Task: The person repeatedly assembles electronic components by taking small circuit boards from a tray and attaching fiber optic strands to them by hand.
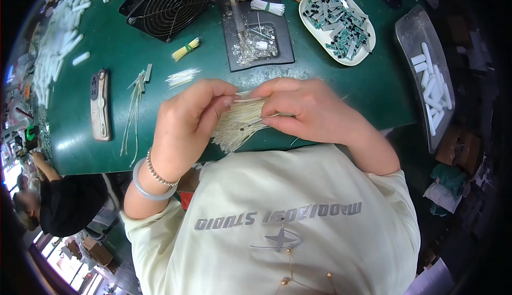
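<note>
A thick spread of thin pale yellow wires (pixel 237 127) lies at the table's front edge, close to my body. Over its far end, my left hand (pixel 194 108) is closed in a pinch on a thin white wire-like strip (pixel 249 100). This strip runs across to the fingers of my right hand (pixel 304 108), which are also closed. The right thumb rests against the pale wires, beside a few small dark bits lying on them. What lies deeper inside the right fingers is hidden. Just beyond my left hand is a small bunch of white wires (pixel 183 77).
A soldering iron (pixel 234 10) rests over a black tray (pixel 285 47) ahead. Around it are a black fan (pixel 170 2), a white dish (pixel 312 24) of small circuit boards, a metal tray (pixel 410 34) of white tubes, and a beige handheld device (pixel 101 108). Another person (pixel 69 204) sits at left.
</note>
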### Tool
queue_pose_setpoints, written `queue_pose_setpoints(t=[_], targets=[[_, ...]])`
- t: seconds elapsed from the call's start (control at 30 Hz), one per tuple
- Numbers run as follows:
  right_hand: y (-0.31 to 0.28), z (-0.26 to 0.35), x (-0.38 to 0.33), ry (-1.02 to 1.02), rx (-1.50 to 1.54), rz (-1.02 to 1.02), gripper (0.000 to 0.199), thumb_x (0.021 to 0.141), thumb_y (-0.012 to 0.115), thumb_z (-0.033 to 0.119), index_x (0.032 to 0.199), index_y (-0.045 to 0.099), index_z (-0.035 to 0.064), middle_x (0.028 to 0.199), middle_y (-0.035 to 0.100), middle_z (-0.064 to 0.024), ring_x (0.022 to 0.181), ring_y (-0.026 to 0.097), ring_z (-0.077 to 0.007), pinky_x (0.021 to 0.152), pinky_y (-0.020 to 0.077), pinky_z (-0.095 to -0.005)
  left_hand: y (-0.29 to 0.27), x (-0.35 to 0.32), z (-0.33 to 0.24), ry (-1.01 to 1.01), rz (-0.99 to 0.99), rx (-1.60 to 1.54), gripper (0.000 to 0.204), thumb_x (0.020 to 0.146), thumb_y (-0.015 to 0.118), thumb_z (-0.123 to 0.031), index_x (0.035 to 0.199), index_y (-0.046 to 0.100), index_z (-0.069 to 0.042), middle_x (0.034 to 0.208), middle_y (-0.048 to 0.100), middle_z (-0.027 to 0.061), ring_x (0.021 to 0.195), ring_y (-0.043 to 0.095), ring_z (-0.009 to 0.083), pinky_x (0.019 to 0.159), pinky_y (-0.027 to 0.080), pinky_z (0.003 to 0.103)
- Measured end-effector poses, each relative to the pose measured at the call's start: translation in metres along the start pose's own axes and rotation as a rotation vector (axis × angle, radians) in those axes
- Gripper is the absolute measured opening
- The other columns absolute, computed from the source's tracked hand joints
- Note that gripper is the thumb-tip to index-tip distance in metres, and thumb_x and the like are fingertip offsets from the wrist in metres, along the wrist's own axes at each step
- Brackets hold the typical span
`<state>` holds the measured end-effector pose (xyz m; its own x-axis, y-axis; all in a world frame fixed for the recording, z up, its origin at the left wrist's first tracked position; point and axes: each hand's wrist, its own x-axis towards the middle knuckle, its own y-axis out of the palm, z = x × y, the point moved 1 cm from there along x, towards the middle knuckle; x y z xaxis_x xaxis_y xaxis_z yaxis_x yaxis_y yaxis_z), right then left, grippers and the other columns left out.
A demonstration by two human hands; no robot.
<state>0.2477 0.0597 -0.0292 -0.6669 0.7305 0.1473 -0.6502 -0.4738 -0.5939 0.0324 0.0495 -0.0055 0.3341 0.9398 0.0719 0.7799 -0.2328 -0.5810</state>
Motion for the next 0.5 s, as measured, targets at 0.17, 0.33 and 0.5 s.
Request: queue_pose_setpoints(t=[0.17,0.33,0.5], targets=[[-0.017,-0.008,-0.004,0.016,-0.003,0.016,0.008,0.071,0.068,0.006,0.078,0.063,0.0046,0.085,0.062,-0.0074,0.074,0.062,-0.0239,0.061,0.0491,-0.0316,-0.026,-0.013,0.0,-0.108,-0.221,-0.097,0.009,0.086,0.055,0.007,0.094,0.059,0.004,0.081,0.064,0.0076,0.073,0.062,0.0113,0.063,0.049,0.023],[-0.024,-0.007,-0.003,-0.073,0.092,0.07,0.007,0.072,0.067,0.004,0.076,0.062,0.0041,0.081,0.06,-0.0067,0.07,0.061,-0.0244,0.06,0.0483,-0.0317,-0.055,-0.036,-0.007,-0.1,0.225,0.374,0.017,0.079,0.065,-0.004,0.096,0.062,-0.001,0.085,0.065,0.0124,0.076,0.064,0.0261,0.068,0.05,0.032],[-0.007,0.004,0.012,-0.122,0.089,0.171,0.008,0.073,0.066,0.005,0.075,0.058,0.0037,0.079,0.059,-0.0058,0.067,0.06,-0.0259,0.057,0.0475,-0.0331,-0.007,-0.007,-0.004,0.092,0.104,0.103,0.02,0.079,0.067,-0.01,0.097,0.062,-0.003,0.088,0.064,0.0127,0.077,0.062,0.029,0.069,0.05,0.033]])
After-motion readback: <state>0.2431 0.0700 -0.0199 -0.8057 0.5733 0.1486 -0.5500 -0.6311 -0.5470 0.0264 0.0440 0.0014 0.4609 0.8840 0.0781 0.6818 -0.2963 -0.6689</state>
